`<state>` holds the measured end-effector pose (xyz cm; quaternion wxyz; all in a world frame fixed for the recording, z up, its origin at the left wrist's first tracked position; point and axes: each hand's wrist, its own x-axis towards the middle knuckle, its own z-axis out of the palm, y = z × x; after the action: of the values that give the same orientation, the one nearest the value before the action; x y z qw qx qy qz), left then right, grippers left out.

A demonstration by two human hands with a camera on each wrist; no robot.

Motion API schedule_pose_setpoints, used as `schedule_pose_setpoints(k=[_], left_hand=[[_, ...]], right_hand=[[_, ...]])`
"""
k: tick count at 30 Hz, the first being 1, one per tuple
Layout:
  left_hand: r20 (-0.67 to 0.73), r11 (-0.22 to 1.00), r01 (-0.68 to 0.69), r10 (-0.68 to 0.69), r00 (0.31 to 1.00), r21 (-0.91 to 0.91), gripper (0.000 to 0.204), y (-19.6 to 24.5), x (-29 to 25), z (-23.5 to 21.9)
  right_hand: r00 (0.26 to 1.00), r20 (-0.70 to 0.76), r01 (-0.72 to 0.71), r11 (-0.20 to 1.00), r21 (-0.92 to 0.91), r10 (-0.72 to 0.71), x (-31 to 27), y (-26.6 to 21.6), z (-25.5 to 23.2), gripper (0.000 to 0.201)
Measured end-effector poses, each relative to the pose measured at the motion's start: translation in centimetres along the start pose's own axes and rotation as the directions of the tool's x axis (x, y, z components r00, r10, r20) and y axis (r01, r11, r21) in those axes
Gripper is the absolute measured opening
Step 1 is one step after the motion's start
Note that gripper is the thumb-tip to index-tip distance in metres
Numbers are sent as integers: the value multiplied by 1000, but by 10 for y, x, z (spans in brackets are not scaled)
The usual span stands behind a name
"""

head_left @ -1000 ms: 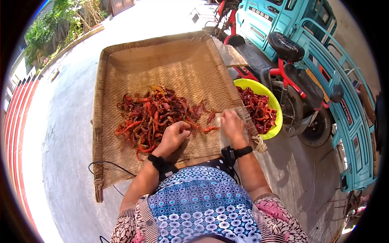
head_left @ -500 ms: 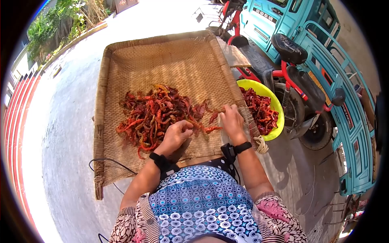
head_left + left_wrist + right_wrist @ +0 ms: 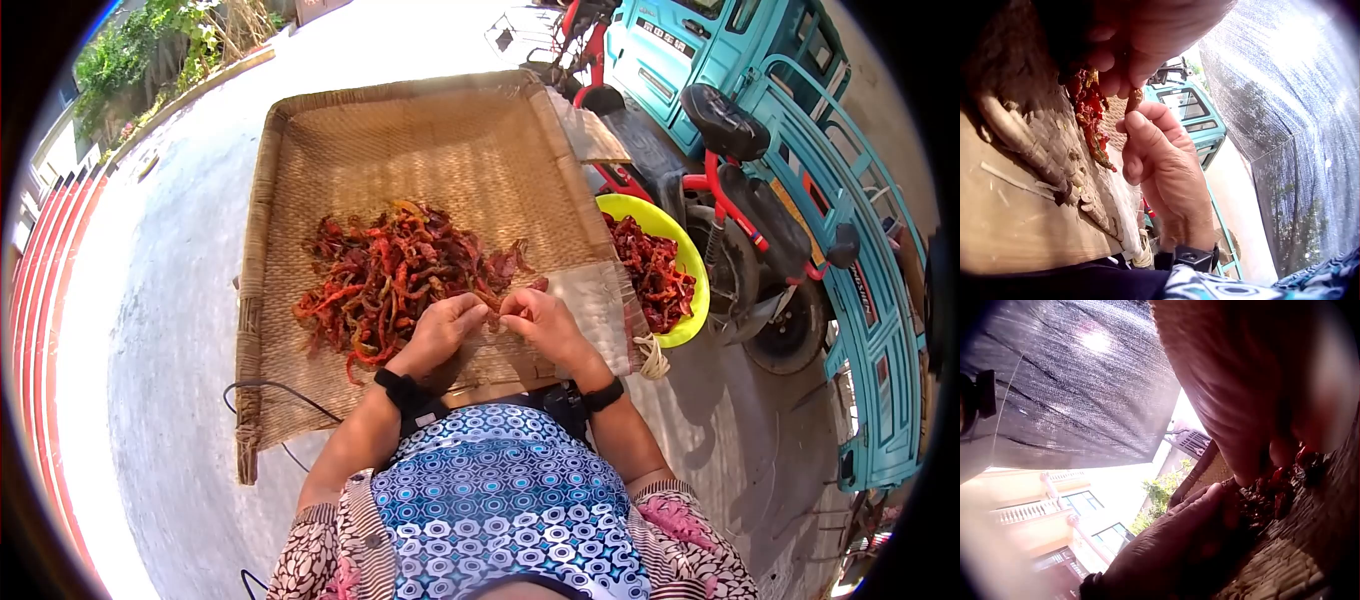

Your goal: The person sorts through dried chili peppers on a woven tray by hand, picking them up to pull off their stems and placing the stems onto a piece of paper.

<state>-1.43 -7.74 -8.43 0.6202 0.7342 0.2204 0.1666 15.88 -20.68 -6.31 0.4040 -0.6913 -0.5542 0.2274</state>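
Note:
A pile of dried red chillies (image 3: pixel 400 275) lies in the middle of a big woven bamboo tray (image 3: pixel 420 140). My left hand (image 3: pixel 445 325) and right hand (image 3: pixel 530 318) meet at the pile's near edge. Both pinch the same dried chilli (image 3: pixel 1135 97), which shows between the fingertips in the left wrist view. My right hand (image 3: pixel 1160 162) has its fingers curled there. In the right wrist view my palm fills the frame, with some chillies (image 3: pixel 1275 481) beneath it.
A yellow-green bowl (image 3: pixel 690 262) of red chillies sits at the tray's right edge. Behind it stand a red scooter (image 3: pixel 740 190) and a teal vehicle (image 3: pixel 850 240). A black cable (image 3: pixel 262 390) runs over the tray's near left corner. Pale concrete lies to the left.
My right hand has moved left from the tray's right edge to meet the left hand at the pile. The left hand has stayed almost in place.

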Motion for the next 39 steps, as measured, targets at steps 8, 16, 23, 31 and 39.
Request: schedule_pose_setpoints(k=[8,16,23,31,39], left_hand=[[7,998,64,-64,998,11,25,10,1,0],[-56,991,47,-40,998,129,23,9,3,1],[-74,973,48,-32,997,225,28,-6,11,4],[-82,987,89,-79,994,131,28,1,6,9],[-52,989,12,-4,999,149,23,-14,8,9]], right_hand=[[992,31,-126,974,190,123,-3,26,-25,14],[778,-267,-80,511,856,569,4,41,-79,39],[963,-251,-207,874,-440,101,18,61,-30,26],[965,-131,-219,973,74,227,13,35,-28,19],[941,300,-293,825,483,159,-1,6,-14,10]])
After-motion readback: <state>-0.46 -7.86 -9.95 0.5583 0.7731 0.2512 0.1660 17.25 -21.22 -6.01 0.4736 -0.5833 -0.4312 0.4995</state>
